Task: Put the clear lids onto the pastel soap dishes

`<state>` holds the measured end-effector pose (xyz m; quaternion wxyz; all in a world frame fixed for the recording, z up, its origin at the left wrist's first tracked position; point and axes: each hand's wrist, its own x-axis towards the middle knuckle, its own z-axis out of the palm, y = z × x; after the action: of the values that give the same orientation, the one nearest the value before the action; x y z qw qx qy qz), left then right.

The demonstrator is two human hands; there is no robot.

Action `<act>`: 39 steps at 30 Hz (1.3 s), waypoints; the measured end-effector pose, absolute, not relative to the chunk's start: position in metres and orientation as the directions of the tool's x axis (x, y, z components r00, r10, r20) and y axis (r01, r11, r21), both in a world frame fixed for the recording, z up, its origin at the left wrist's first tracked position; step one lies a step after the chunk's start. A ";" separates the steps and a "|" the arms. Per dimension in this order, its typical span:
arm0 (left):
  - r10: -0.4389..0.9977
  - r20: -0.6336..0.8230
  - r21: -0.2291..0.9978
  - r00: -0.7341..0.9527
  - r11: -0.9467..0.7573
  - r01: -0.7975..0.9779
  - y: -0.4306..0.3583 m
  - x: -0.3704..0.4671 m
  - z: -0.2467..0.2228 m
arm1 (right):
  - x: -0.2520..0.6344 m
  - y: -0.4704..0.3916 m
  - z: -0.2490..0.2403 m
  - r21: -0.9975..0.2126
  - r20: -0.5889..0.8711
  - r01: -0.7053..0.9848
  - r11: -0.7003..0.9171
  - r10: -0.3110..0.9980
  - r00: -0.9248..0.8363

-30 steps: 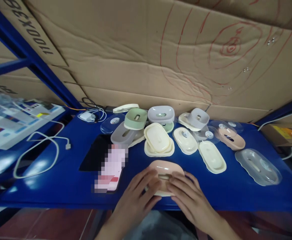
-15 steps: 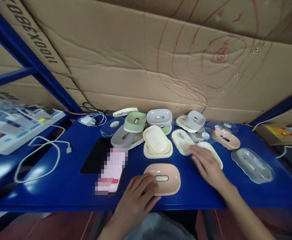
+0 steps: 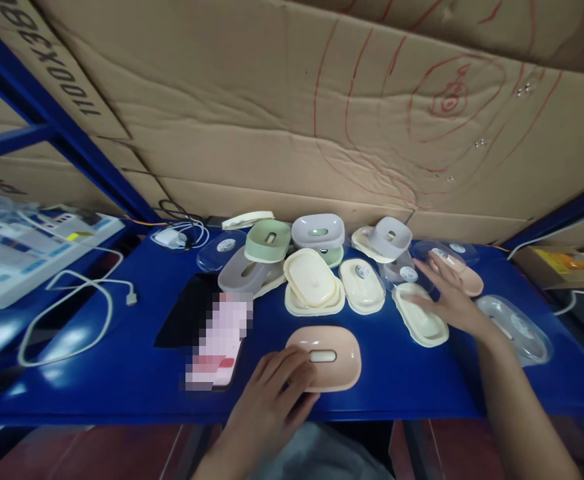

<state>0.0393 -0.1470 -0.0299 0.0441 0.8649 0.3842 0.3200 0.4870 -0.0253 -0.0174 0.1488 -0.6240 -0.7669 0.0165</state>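
Left hand (image 3: 279, 393) grips a peach slotted dish (image 3: 342, 367) by its near-left rim; right hand (image 3: 449, 300) is spread wide, holding nothing visible.
Below the right hand lies a cream oval tray (image 3: 425, 325); near its fingertips are a clear stickered cover (image 3: 396, 272) and a second peach dish (image 3: 473, 284). A low palm could drag the tray, or fingertips bump the cover; contact cannot be told. Half a second ago the right hand was nearer the left; the gripped dish has stayed put.
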 end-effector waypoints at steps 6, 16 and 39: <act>0.692 0.521 0.324 0.499 -0.702 0.634 -0.147 0.040 -0.028 | 0.490 -0.017 -0.017 -0.280 0.213 0.915 0.290 0.948 -0.236; 0.696 0.525 0.328 0.491 -0.697 0.637 -0.150 0.038 -0.036 | 0.463 -0.059 0.011 -0.263 0.456 0.883 0.388 0.857 -0.241; 0.739 0.542 0.415 0.399 -0.649 0.638 -0.153 0.029 -0.050 | 0.291 -0.162 -0.038 -0.406 0.426 0.743 0.531 0.830 -0.360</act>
<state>0.0294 -0.1526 -0.0502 0.0701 0.8334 0.4133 0.3601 0.2908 -0.1619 -0.0380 0.3013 -0.4788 -0.8215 0.0717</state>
